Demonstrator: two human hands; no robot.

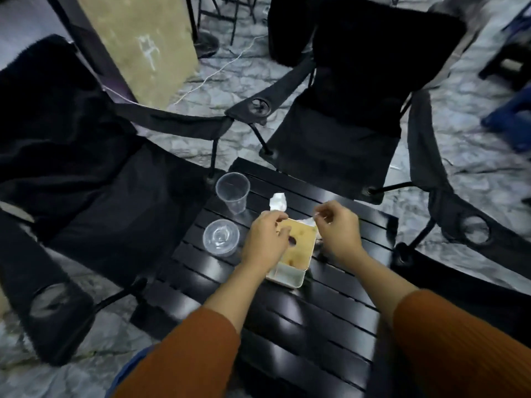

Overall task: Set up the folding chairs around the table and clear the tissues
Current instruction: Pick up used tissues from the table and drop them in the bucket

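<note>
A white tissue box with a tan wooden lid (298, 239) lies on the black slatted table (316, 317). My left hand (265, 239) rests on the lid's left edge, fingers curled around it. My right hand (339, 225) pinches a thin white tissue (309, 222) at the box's far end. A crumpled white tissue (278, 201) lies on the table just beyond the box. Black folding chairs stand unfolded at the left (86, 179), at the far side (344, 116) and at the right (459, 219).
A clear plastic cup (233, 193) stands upright at the table's far left corner, with a clear dome lid (220, 237) beside it. A tan board (138, 44) leans behind the left chair. White cords run over the pale stone floor (201, 79). Blue furniture (514, 122) sits far right.
</note>
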